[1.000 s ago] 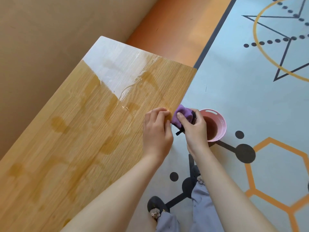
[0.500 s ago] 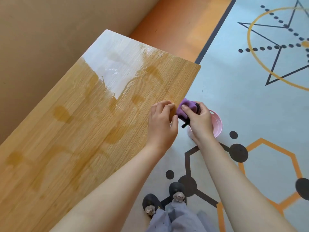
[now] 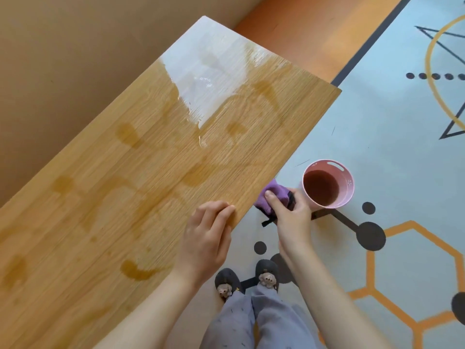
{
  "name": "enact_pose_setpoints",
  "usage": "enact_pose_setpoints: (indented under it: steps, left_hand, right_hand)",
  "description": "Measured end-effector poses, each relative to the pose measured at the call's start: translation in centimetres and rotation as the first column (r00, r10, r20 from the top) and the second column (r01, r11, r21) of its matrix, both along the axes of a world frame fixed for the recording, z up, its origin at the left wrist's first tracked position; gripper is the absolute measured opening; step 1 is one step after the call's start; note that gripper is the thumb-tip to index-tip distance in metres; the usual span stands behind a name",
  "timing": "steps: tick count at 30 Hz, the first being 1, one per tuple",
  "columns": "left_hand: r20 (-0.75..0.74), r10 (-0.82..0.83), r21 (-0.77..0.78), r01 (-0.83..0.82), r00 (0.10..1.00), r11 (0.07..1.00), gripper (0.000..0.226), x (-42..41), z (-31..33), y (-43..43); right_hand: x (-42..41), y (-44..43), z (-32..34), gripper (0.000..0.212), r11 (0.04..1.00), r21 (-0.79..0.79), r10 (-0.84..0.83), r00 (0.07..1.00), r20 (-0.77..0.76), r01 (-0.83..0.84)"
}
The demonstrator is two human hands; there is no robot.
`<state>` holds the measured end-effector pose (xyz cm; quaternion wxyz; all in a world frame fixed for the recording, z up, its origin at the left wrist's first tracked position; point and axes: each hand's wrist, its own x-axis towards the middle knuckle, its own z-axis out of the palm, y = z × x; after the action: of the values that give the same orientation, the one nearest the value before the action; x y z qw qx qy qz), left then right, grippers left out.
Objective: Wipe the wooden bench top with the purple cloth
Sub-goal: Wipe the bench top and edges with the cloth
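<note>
The right hand pinched the cloth in a bunched wad, thumb pressed on top and fingers curled round the far side, a dark tag dangling below. It held the wad off the bench, just past the near long edge and not over the wood, beside the pink bucket on the floor, which suggested to me a fresh wetting or wringing before the next pass. The left hand lay near that same edge, fingers together and bent, fingertips on the wood, gripping nothing; I took it as steadying. The top carried damp streaks and patches along most of its length, with a glossy sheen toward the far end, so wiping looked well under way though not finished. Slippered feet stood close against the near edge.
</note>
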<state>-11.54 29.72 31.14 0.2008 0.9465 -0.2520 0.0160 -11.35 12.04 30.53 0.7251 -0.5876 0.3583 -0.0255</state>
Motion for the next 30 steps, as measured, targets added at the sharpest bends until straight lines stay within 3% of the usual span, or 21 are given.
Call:
enact_pose_setpoints:
  steps: [5,13,18,25,30]
  left_hand:
    - [0.008,0.000,0.024,0.000,1.000,1.000,0.033,0.1,0.2,0.0]
    - [0.000,-0.002,0.055,0.002,1.000,0.998,0.035,0.0,0.2,-0.1]
    - [-0.020,0.000,0.057,0.002,1.000,0.998,0.035,-0.1,0.1,0.0]
    - [-0.047,-0.006,0.002,0.007,0.999,1.000,0.034,0.2,0.2,0.2]
    - [-0.050,-0.015,-0.029,0.014,0.999,0.999,0.035,0.0,0.2,0.2]
  right_hand:
    - [-1.8,1.9,0.3,0.010,0.995,0.062,0.075,0.997,-0.032,-0.073]
    - [7.1,-7.6,-0.1,0.013,0.993,0.023,-0.114,0.992,0.061,0.113]
    - [5.2,-4.9,-0.3,0.015,0.990,0.012,-0.138,0.988,0.074,0.138]
    - [-4.1,4.6,0.8,0.013,0.992,-0.057,0.113,0.994,0.003,-0.112]
    - [-4.9,5.4,0.7,0.014,0.989,-0.055,0.136,0.991,0.004,-0.136]
